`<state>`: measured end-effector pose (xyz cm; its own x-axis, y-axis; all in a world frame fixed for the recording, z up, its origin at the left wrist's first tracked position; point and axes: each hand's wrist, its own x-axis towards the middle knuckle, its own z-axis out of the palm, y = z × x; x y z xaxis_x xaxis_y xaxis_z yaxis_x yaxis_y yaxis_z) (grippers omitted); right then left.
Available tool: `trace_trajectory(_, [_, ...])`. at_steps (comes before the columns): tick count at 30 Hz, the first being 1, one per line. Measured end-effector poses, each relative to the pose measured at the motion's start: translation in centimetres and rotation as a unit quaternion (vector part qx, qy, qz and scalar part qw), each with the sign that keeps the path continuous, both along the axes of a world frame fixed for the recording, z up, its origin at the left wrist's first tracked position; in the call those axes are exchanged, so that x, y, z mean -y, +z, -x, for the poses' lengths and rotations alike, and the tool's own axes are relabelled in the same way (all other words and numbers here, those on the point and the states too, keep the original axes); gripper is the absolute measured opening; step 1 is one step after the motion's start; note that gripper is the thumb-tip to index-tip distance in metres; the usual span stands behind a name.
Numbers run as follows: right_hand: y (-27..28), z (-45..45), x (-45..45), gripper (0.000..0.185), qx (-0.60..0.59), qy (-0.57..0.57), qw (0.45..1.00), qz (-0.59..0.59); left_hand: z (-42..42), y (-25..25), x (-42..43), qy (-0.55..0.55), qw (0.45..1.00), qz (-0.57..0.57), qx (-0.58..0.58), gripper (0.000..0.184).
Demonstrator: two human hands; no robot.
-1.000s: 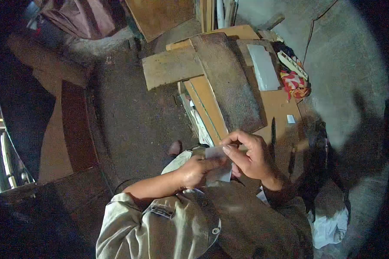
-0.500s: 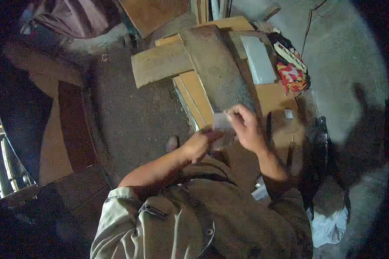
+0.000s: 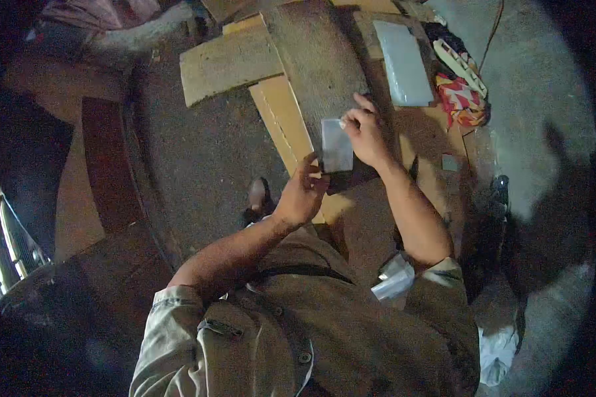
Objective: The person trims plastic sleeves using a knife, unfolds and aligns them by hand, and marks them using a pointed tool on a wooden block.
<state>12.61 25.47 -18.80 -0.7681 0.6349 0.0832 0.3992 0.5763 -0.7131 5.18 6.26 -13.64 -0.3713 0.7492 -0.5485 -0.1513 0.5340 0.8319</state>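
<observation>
A small clear plastic bag, flat and rectangular, is stretched between my two hands in front of my body. Its upper right corner is pinched by my right hand, the other fingers of that hand lifted and curled. Lower down, my left hand has its fingers closed at the bag's bottom left edge. Whether anything lies inside the bag I cannot tell. Beyond the hands is a long worn board. More clear plastic bags are beside my waist, near my right forearm.
A white plastic-looking stack lies at the back right, near a red patterned cloth and a pale slotted strip. Flat cardboard extends leftward. A small pale square rests on brown cardboard at right. My shoe shows below.
Both hands have moved forward, away from my body, with the plastic bag. The bag, blurred before, now shows flat and upright. My view has shifted slightly downward.
</observation>
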Motion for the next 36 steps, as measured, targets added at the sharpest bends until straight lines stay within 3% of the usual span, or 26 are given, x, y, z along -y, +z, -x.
trace_trajectory(1, [0.0,0.2,-0.5,0.012,0.018,0.01,1.0,0.014,-0.2,-0.5,0.1,0.002,1.0,0.006,0.002,0.054])
trace_trajectory(3, [1.3,0.5,-0.2,0.012,0.019,-0.02,0.999,-0.022,-0.4,-1.9,0.1,-0.063,0.935,-0.11,-0.331,0.057])
trace_trajectory(4, [0.9,0.5,-0.4,0.012,0.021,-0.017,0.999,-0.017,-0.5,-1.6,0.0,-0.062,0.936,-0.105,-0.329,0.057])
trace_trajectory(6, [0.0,0.8,-0.9,0.013,0.017,-0.019,0.999,-0.04,-0.9,-1.1,-0.5,-0.189,0.846,-0.059,-0.495,0.058])
trace_trajectory(8, [0.2,1.2,-0.7,0.012,-0.005,-0.028,0.999,-0.038,-1.4,-1.5,-1.2,-0.228,0.835,-0.049,-0.499,0.06])
trace_trajectory(10, [0.9,1.3,-0.8,0.012,0.053,-0.028,0.994,-0.088,-2.2,-1.5,-1.7,-0.278,0.812,-0.046,-0.511,0.06])
trace_trajectory(11, [0.6,1.4,-0.8,0.012,0.035,-0.025,0.996,-0.08,-2.3,-2.7,-1.8,-0.313,0.778,-0.033,-0.544,0.066])
trace_trajectory(16, [0.3,1.4,-1.0,0.012,0.02,-0.014,0.996,-0.081,-2.8,-3.2,-2.2,-0.316,0.808,-0.007,-0.498,0.071])
trace_trajectory(19, [-0.4,1.5,-1.2,0.012,0.011,-0.019,0.999,-0.047,-2.9,-4.5,-1.9,-0.317,0.75,0.013,-0.58,0.078])
trace_trajectory(21, [-0.8,1.4,-1.2,0.011,-0.007,-0.027,0.999,-0.045,-3.0,-4.3,-2.0,-0.312,0.771,0.007,-0.555,0.078])
trace_trajectory(23, [-0.4,1.4,-1.1,0.011,0.023,-0.032,0.991,-0.131,-3.1,-4.2,-2.0,-0.306,0.79,0.001,-0.531,0.079])
trace_trajectory(27, [-1.2,1.5,-1.2,0.006,-0.056,-0.037,0.995,-0.077,-3.3,-4.8,-2.2,-0.295,0.796,0.005,-0.528,0.08])
trace_trajectory(29, [-0.2,1.5,-1.1,0.011,0.031,-0.036,0.995,-0.093,-3.5,-5.1,-2.2,-0.296,0.782,0.012,-0.548,0.078])
trace_trajectory(32, [1.7,1.5,-0.6,0.012,0.08,-0.039,0.99,-0.107,-3.4,-4.7,-2.2,-0.274,0.807,-0.01,-0.523,0.086])
trace_trajectory(36, [0.8,1.3,-1.1,0.013,0.059,-0.045,0.994,-0.075,-3.3,-4.6,-2.2,-0.299,0.807,0.005,-0.509,0.083])
